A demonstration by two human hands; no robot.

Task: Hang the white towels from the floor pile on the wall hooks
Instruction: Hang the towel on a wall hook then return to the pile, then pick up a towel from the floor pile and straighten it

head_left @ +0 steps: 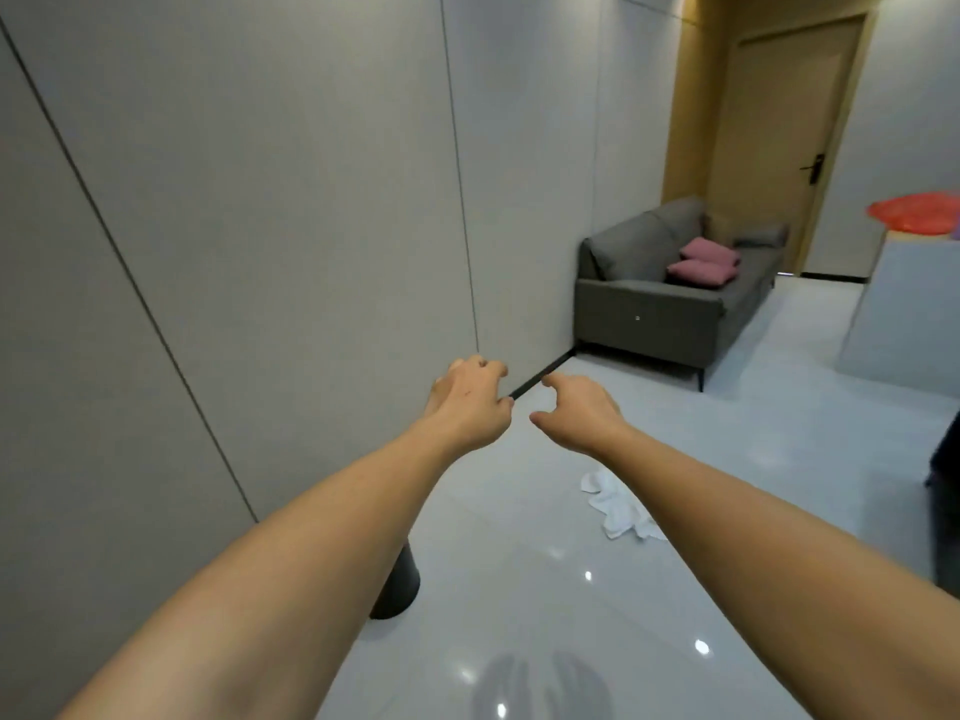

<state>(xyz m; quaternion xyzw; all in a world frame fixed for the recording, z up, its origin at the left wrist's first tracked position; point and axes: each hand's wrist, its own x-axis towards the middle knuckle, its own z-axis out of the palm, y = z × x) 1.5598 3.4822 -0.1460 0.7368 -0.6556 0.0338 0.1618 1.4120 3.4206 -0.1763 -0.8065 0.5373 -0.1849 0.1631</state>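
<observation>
A dark cylindrical bin (399,584) stands against the grey panelled wall (260,200), mostly hidden behind the left forearm, its contents unseen. The left hand (470,402) and right hand (579,413) reach forward with fingers loosely curled, gripping nothing. The crumpled white towels (618,504) lie on the glossy floor (519,589), partly covered by the right forearm, perhaps two pieces.
</observation>
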